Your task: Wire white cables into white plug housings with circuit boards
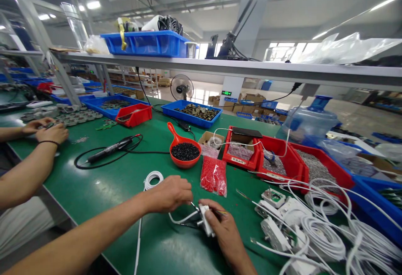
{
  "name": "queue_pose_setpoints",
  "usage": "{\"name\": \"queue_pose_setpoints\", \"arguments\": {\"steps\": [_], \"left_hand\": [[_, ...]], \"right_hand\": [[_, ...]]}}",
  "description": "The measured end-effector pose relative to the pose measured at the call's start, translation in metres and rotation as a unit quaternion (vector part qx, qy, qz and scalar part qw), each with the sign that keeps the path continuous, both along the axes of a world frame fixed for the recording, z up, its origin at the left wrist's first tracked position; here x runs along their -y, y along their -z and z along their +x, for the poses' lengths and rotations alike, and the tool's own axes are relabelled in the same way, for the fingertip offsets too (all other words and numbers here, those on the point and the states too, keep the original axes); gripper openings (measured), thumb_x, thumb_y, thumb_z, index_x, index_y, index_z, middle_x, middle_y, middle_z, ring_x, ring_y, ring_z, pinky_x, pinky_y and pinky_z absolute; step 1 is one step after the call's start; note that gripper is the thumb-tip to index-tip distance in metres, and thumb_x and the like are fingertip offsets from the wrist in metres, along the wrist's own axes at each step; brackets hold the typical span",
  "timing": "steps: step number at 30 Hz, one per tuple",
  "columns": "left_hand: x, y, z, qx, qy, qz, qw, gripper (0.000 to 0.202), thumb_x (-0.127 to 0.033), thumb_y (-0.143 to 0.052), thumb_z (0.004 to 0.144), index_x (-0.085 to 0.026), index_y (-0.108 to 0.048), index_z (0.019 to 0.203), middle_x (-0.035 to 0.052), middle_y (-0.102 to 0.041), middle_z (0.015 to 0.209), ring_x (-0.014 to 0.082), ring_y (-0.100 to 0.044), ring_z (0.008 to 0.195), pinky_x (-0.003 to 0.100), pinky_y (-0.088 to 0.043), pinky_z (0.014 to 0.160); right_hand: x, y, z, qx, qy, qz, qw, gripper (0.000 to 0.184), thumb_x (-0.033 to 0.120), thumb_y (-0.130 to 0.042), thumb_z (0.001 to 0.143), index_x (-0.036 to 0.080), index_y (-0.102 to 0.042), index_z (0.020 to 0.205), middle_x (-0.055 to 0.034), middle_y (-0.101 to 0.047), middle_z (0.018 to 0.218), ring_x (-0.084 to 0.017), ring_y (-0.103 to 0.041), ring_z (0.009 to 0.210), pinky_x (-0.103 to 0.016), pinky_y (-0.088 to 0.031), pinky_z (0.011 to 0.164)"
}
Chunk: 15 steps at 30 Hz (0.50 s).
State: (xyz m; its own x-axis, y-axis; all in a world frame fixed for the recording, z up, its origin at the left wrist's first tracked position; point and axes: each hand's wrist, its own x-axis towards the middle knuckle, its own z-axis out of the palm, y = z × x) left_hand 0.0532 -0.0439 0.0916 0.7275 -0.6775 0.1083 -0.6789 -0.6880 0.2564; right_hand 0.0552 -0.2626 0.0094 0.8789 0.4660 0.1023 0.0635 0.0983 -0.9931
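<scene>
My right hand point(224, 229) grips a small white plastic housing point(206, 221) with a metal pin on its left side, thumb on top and fingers around the far side. Thin coloured wires show by its fingers. A white cable point(185, 219) runs to the housing from the left. My left hand point(172, 193) is closed in a pinch just above and left of the housing. A short, thin, dark piece shows below its fingertips, too small to name. White coiled cable point(153, 179) lies behind my left wrist.
An orange scoop point(186, 164) of black pieces and a bag of red pieces point(213, 176) lie ahead. Red bins point(241, 162) stand right, behind white housings point(276, 233) and tangled cables point(326, 237). An electric screwdriver point(109, 150) lies left, near a co-worker's hands point(52, 132).
</scene>
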Motion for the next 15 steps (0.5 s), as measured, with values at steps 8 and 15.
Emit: {"name": "queue_pose_setpoints", "arguments": {"steps": [8, 15], "left_hand": [[0.032, -0.027, -0.028, -0.017, -0.139, 0.079, 0.987, 0.016, -0.013, -0.048, 0.086, -0.015, -0.061, 0.095, 0.0056, -0.06, 0.078, 0.0162, -0.055, 0.062, 0.025, -0.04, 0.057], [0.034, 0.028, -0.046, 0.021, -0.174, -0.123, 0.977, 0.038, -0.018, -0.035, 0.095, -0.021, -0.051, 0.129, 0.0041, -0.064, 0.087, 0.0135, -0.059, 0.07, 0.021, -0.045, 0.063]], "right_hand": [[0.001, 0.009, 0.001, 0.254, 0.186, -0.144, 0.938, 0.026, 0.036, -0.056, 0.09, 0.027, -0.064, 0.114, -0.0072, -0.054, 0.125, -0.025, -0.048, 0.12, -0.04, -0.038, 0.102], [-0.006, 0.007, 0.001, -0.054, 0.151, 0.064, 0.985, 0.044, 0.05, -0.056, 0.089, 0.02, -0.057, 0.121, -0.0107, -0.063, 0.112, -0.027, -0.061, 0.098, -0.039, -0.053, 0.078]]}}
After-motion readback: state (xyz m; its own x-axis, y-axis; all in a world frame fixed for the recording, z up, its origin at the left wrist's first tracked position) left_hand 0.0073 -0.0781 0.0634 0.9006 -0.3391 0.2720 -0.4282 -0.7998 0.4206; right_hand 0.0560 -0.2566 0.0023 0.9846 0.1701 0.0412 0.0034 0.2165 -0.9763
